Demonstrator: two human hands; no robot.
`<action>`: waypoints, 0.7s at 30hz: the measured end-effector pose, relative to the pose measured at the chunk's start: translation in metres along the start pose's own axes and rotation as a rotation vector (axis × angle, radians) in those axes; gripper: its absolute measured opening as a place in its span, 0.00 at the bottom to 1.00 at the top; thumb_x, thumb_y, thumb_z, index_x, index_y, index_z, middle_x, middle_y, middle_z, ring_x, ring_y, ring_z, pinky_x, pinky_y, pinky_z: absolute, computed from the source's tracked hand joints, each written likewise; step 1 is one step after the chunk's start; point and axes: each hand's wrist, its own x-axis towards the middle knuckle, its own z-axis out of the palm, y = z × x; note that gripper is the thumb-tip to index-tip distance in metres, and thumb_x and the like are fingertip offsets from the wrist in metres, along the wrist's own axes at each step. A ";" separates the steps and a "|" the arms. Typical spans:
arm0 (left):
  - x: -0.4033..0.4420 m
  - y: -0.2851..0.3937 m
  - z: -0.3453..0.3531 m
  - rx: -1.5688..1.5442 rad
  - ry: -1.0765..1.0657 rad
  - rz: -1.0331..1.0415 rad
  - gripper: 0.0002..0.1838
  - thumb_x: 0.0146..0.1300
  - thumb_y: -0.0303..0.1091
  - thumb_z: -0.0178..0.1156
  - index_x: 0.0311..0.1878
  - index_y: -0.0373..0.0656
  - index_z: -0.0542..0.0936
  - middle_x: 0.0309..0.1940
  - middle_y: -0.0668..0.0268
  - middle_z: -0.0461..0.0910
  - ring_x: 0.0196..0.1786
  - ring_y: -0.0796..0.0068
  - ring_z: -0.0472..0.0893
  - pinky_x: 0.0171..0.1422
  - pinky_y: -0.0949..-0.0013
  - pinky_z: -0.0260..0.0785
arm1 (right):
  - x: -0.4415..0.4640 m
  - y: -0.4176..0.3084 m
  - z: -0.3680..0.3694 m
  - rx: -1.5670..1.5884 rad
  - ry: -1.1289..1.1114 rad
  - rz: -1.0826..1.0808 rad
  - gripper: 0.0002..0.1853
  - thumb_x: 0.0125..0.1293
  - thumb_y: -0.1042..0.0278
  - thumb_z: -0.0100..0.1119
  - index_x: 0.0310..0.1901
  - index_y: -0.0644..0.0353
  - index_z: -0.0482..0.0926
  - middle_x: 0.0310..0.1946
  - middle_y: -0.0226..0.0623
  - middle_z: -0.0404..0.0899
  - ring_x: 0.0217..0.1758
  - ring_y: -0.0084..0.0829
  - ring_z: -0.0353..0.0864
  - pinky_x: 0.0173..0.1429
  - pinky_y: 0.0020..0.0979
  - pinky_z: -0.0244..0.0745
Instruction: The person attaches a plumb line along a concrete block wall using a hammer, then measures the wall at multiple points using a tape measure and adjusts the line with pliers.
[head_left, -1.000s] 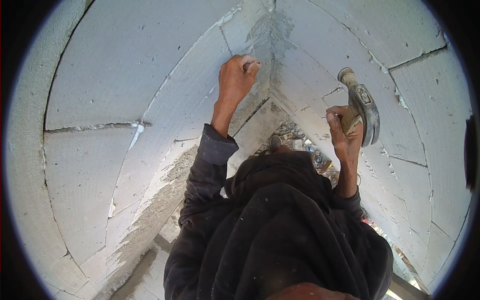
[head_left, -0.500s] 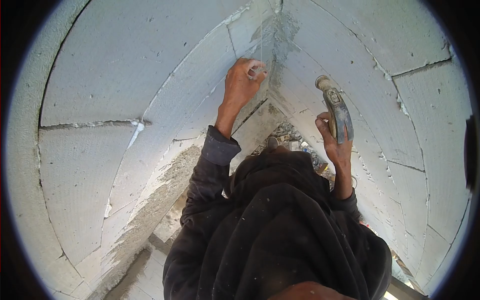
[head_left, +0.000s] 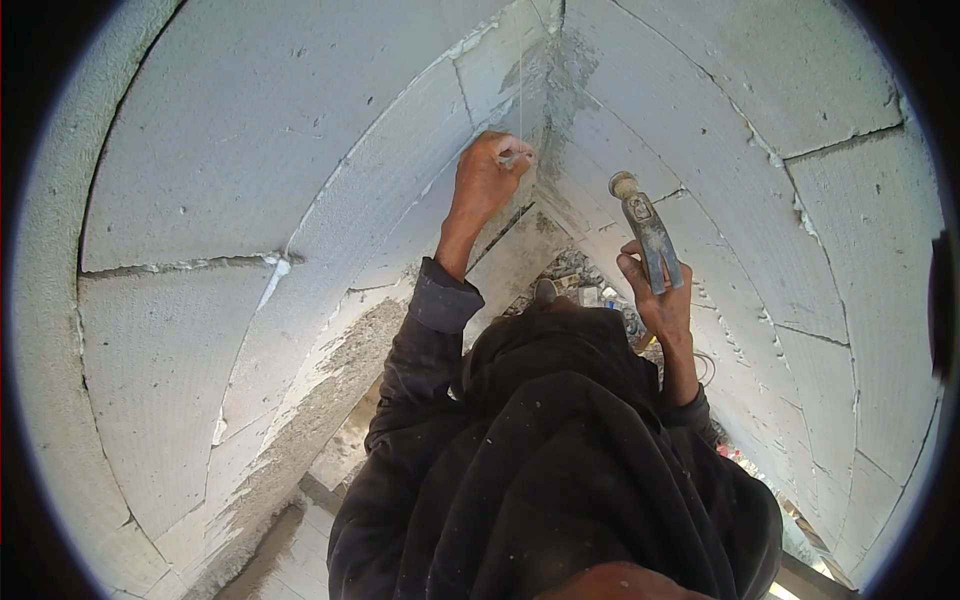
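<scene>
My left hand [head_left: 487, 182] is closed in front of the wall corner, its fingers pinched on a thin pale string [head_left: 521, 90] that runs straight up from them. A claw hammer [head_left: 648, 228] is in my right hand [head_left: 664, 300], head up, with its round striking face to the upper left and its claw over my fingers. Most of the hammer's handle is hidden behind the head and my hand. Neither hand touches the walls.
Pale block walls stand on the left [head_left: 230, 150] and right [head_left: 740, 180], meeting in a grey mortar-smeared corner [head_left: 568, 90]. Rubble [head_left: 573, 268] lies far below around a shoe [head_left: 545, 291]. A grey ledge runs at the lower left.
My right hand has moved left and slightly down, and the hammer head has turned so its striking face points upper left. My left hand has shifted slightly right and down, still at the string.
</scene>
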 end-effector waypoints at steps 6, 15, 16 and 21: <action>0.003 -0.004 0.001 0.008 0.007 -0.015 0.08 0.69 0.29 0.72 0.50 0.42 0.92 0.49 0.59 0.89 0.51 0.68 0.88 0.54 0.64 0.82 | -0.001 0.001 0.004 0.023 -0.008 0.022 0.15 0.72 0.69 0.73 0.57 0.63 0.87 0.38 0.37 0.90 0.40 0.25 0.85 0.50 0.31 0.80; 0.002 -0.001 0.006 -0.016 0.038 -0.032 0.24 0.67 0.31 0.75 0.66 0.46 0.85 0.59 0.59 0.86 0.58 0.66 0.85 0.57 0.63 0.82 | -0.002 0.008 0.008 0.082 -0.015 0.031 0.11 0.73 0.70 0.72 0.52 0.64 0.88 0.35 0.35 0.88 0.39 0.21 0.82 0.48 0.30 0.78; 0.001 0.000 0.005 -0.022 0.051 -0.041 0.25 0.67 0.31 0.75 0.67 0.46 0.84 0.60 0.59 0.86 0.58 0.67 0.85 0.58 0.63 0.82 | -0.002 0.011 0.008 0.082 -0.014 0.035 0.11 0.73 0.70 0.72 0.52 0.64 0.88 0.35 0.35 0.88 0.39 0.21 0.82 0.48 0.30 0.78; -0.008 0.002 -0.002 -0.052 0.073 -0.060 0.26 0.68 0.31 0.75 0.69 0.47 0.83 0.60 0.59 0.86 0.58 0.68 0.85 0.59 0.62 0.81 | -0.001 0.027 0.006 0.043 -0.057 0.133 0.10 0.72 0.68 0.76 0.50 0.62 0.89 0.38 0.32 0.90 0.42 0.22 0.85 0.49 0.33 0.81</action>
